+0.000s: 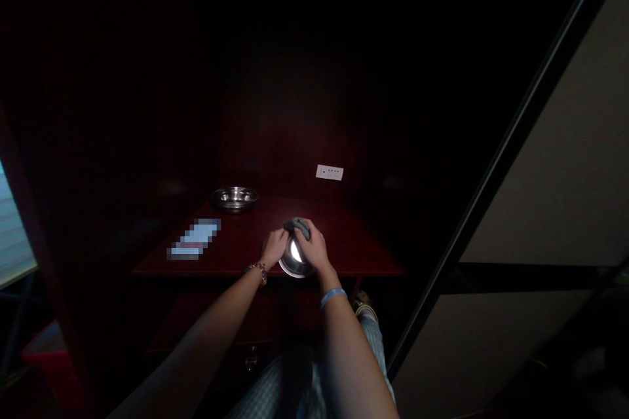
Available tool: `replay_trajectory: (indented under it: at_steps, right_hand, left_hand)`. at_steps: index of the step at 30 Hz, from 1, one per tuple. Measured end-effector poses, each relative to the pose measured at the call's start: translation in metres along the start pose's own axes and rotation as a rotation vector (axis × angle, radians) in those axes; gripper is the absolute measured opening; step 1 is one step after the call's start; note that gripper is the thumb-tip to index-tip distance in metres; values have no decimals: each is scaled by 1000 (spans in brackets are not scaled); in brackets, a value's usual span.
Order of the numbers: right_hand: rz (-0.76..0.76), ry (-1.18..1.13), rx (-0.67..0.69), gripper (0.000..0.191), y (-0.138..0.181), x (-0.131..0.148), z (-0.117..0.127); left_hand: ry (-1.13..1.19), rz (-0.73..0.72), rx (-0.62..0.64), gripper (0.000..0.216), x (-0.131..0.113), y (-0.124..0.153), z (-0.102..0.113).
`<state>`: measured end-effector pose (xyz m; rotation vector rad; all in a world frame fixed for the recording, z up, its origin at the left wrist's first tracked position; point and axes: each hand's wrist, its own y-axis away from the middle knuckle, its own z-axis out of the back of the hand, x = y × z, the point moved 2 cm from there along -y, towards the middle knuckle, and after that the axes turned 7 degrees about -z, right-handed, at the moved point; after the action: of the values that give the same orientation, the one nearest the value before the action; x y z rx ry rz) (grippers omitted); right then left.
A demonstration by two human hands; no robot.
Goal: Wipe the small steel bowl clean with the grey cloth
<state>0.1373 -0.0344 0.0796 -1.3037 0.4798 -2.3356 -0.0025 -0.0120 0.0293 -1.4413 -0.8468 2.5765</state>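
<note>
A shiny metal bowl (pixel 296 265) is between my two hands at the front edge of the dark red desk (pixel 246 255). My left hand (pixel 275 247) is closed on the bowl's left rim. My right hand (pixel 314 247) is closed round a grey cloth (pixel 301 228) and presses it against the bowl's far side. Much of the cloth is hidden under the fingers. Farther back on the left, another metal bowl (pixel 235 199) rests on the desk, possibly several nested together.
A blurred light-blue flat item (pixel 199 236) lies at the desk's left. On the back panel sits a white socket plate (pixel 329 172). A dark-framed pale panel (pixel 540 196) slants along the right. Below the desktop is a drawer knob (pixel 251 358).
</note>
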Motion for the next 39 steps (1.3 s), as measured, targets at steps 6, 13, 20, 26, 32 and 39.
replay_trajectory:
  at_steps: [6, 13, 20, 26, 32, 39]
  right_hand:
    - [51, 4, -30, 33, -1, -2, -6]
    - [34, -124, -79, 32, -7, -10, -2]
    - [-262, 133, -85, 33, -5, -26, 15]
    - [-327, 278, -24, 30, -2, -28, 29]
    - [-336, 368, 20, 31, 1, -28, 34]
    - [-298, 420, 71, 37, 3, -26, 37]
  left_hand:
    - [113, -52, -51, 31, 1, -1, 0]
    - [171, 14, -182, 32, 8, -3, 0]
    - [117, 51, -224, 31, 15, -5, -2]
    - [99, 93, -213, 32, 20, -6, -3]
    - [9, 141, -184, 33, 25, -7, -2]
    - [-3, 146, -186, 33, 26, -8, -1]
